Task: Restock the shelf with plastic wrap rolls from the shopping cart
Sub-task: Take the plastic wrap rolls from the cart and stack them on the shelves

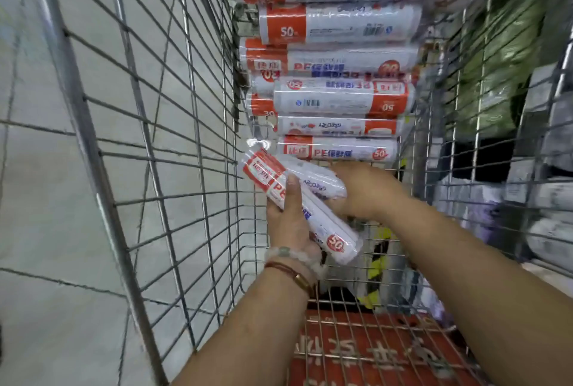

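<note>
cart (pixel 198 125), stacked rolls (pixel 338 100), hands gripping two

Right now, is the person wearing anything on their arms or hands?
Yes. The left wrist carries a bracelet of pale round beads, one greenish, and beside it a thin reddish-brown cord bracelet with a small gold-coloured piece. No sleeves, gloves or rings show. The right wrist looks bare.

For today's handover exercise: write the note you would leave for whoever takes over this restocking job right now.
Left hand: grips a pair of rolls, thumb over them.
Right hand: holds the same rolls from the other side; its fingers are hidden.
Stack: many rolls remain piled in the cart.
Done: one pair picked up, not yet out of the cart.
Left: carry it to the shelf, which is out of view, then move the rest.
</note>
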